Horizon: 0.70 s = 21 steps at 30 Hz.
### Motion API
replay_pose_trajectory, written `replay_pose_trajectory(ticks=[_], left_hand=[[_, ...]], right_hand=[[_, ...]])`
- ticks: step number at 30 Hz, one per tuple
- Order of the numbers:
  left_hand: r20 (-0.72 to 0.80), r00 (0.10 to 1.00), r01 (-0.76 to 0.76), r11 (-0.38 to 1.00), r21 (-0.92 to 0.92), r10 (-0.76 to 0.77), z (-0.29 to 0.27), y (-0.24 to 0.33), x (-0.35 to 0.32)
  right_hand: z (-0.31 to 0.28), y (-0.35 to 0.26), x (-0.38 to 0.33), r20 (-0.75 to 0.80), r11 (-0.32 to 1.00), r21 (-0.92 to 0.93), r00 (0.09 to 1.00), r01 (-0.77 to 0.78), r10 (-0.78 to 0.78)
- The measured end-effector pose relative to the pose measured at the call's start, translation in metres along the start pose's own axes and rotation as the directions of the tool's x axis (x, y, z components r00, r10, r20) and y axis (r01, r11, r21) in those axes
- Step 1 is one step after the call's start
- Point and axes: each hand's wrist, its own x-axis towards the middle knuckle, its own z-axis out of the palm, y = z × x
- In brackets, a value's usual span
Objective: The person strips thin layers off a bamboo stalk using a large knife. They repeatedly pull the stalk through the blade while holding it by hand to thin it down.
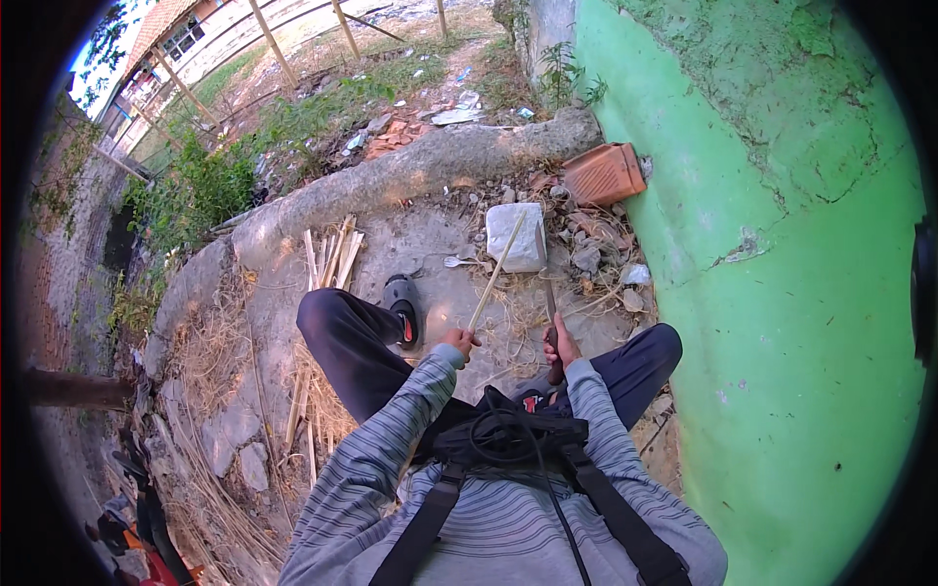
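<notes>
My left hand [457, 342] is closed round the lower end of a pale bamboo strip [496, 269]. The strip slants up and to the right, its far end lying over a white block [503, 227] on the ground. A long knife [549, 288] with a dark handle is gripped in my right hand [563, 344]. Its narrow blade points away from me, and the tip reaches the block's right side. Strip and blade are apart, with a gap between them. Both hands are in front of my bent knees.
Split bamboo pieces [335, 256] lie beyond my left knee, with shavings [327, 391] beside my leg. A terracotta roof tile [604, 174] leans by the green wall [772, 322] at right, above rubble [586, 259]. A low cement ridge [391, 176] curves behind. Another person [147, 527] is at lower left.
</notes>
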Motion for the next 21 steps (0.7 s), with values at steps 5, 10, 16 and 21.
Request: replay_pose_trajectory(ticks=[5,10,16,21], left_hand=[[-0.077,0.993,-0.070,0.961,0.266,0.094,0.023,-0.006,0.018],[-0.112,0.987,-0.063,0.915,0.398,0.117,0.022,-0.018,0.025],[-0.122,0.983,-0.069,0.892,0.448,0.137,0.019,-0.026,0.030],[-0.169,0.970,-0.065,0.859,0.508,0.173,0.008,-0.032,0.024]], right_hand=[[-0.038,0.030,0.020,0.264,0.815,0.453,0.928,-0.361,0.264],[-0.049,0.056,0.035,0.305,0.647,0.606,0.886,-0.463,0.348],[-0.033,0.037,0.032,0.339,0.586,0.630,0.859,-0.510,0.383],[-0.020,-0.011,0.016,0.268,0.703,0.421,0.819,-0.574,0.508]])
